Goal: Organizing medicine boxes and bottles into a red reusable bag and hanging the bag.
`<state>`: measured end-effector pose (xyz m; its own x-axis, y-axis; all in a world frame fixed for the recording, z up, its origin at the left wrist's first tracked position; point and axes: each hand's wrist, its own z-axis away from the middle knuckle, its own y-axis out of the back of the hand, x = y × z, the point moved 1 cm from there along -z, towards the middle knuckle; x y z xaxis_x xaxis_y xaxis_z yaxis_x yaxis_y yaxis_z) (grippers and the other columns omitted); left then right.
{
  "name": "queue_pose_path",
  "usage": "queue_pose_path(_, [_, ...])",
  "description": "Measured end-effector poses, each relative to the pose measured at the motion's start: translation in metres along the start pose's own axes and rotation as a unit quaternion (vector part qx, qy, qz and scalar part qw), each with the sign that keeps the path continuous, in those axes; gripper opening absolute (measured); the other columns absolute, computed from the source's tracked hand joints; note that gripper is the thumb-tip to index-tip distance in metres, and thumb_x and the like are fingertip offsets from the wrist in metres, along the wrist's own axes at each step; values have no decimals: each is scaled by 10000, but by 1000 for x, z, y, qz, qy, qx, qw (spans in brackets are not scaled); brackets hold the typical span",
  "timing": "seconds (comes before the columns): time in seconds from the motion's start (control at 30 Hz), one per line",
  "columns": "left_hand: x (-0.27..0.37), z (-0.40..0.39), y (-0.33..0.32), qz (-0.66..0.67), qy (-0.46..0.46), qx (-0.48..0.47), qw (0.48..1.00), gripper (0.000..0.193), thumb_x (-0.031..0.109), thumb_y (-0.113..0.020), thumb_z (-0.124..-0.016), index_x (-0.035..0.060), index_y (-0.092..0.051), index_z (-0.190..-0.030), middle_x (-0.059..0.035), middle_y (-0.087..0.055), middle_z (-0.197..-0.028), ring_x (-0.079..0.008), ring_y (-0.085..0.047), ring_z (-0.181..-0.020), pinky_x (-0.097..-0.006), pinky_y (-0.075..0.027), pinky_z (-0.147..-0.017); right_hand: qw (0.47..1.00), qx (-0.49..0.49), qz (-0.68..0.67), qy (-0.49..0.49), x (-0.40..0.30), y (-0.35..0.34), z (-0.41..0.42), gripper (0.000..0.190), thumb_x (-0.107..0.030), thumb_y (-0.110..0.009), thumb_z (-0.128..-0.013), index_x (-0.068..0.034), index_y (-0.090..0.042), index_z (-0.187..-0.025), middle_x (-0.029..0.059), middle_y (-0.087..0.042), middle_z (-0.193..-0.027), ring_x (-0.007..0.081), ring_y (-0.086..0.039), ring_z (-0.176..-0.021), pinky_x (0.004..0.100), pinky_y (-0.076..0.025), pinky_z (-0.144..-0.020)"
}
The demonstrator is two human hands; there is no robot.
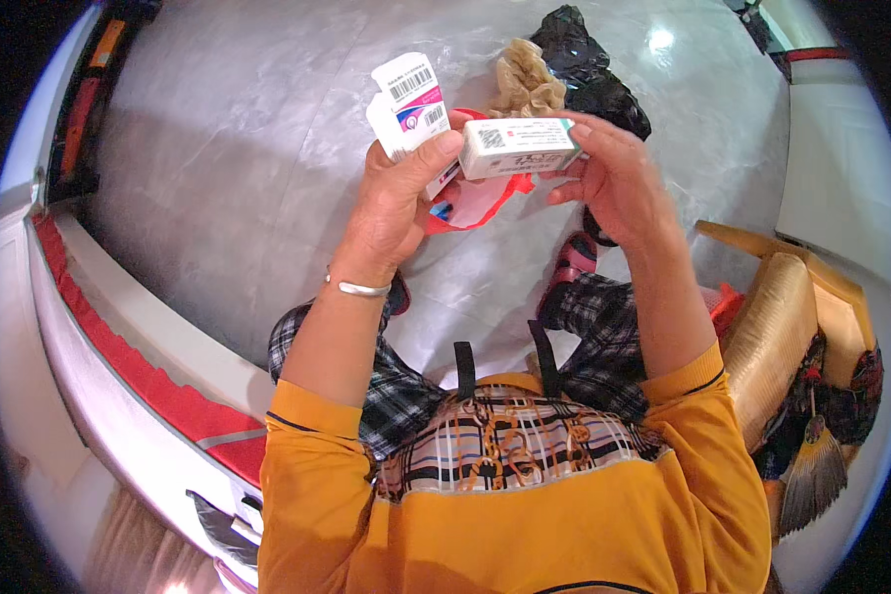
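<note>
My left hand [397, 200], with a silver bangle at its wrist, holds a flattened white carton [412, 104] bearing pink and blue print and barcodes. Its thumb lies over the carton, whose top flap stands up. Beside it, a small white box [518, 147] with green ends and printed writing is tilted between my hands. My right hand [609, 167] grips the box's right end with thumb and fingers. Beneath both hands hangs a red-rimmed bag [482, 211] with something blue inside; my hands and the box hide its upper part, and what supports it cannot be told.
On the grey floor ahead lie a crumpled tan plastic bag [527, 78] and a black plastic bag [594, 70]. A wooden chair with a padded side [772, 327] stands at the right, a feather fan [813, 475] near it. A red-edged ledge [141, 356] runs along the left.
</note>
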<state>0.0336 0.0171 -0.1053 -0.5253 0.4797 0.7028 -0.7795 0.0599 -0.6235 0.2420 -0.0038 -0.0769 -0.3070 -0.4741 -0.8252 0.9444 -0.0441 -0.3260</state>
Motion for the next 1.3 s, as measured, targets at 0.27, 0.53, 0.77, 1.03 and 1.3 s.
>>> queue_pose_path(0.27, [-8, 5, -8, 33, -18, -40, 999, 334, 10, -631, -758, 10, -551, -1082, -87, -633, -958, -170, -625, -807, -296, -517, -669, 962, -89, -225, -123, 37, -10, -11, 363, -237, -384, -899, 29, -523, -1103, 128, -617, -902, 189, -599, -709, 345, -550, -636])
queue_pose_path(0.53, [-9, 8, -13, -33, -6, -88, 996, 381, -3, -670, -738, 7, -562, -1103, -78, -632, -964, -159, -618, -815, -312, -536, -653, 949, -146, -215, -176, 43, -17, -6, 357, -297, -361, -906, -36, -511, -1100, 125, -592, -808, 163, -541, -581, 301, -458, -479])
queue_pose_path(0.77, [-11, 7, -14, -67, -61, -83, 992, 386, 18, -694, -736, 40, -581, -1105, -33, -632, -988, -117, -591, -896, -261, -488, -780, 991, 0, 120, -53, 36, -17, -13, 405, -332, -487, -879, -48, -525, -1165, 110, -624, -952, 146, -614, -746, 289, -500, -570])
queue_pose_path(1.03, [-11, 5, -7, -207, -48, -74, 974, 345, 26, -703, -711, 26, -606, -1042, 12, -610, -935, -67, -543, -851, -242, -462, -747, 906, -92, 312, 271, -11, -6, 8, 424, -157, -596, -824, 53, -500, -1180, 108, -546, -1109, 180, -544, -1008, 274, -448, -814])
queue_pose_path(1.3, [-8, 1, -6, -270, -119, -113, 949, 377, 39, -698, -685, 15, -598, -1048, 12, -602, -907, -75, -539, -843, -248, -463, -751, 802, -63, 486, 342, -16, -10, 12, 398, -36, -667, -748, -19, -555, -1129, 50, -545, -991, 113, -528, -836, 213, -457, -655])
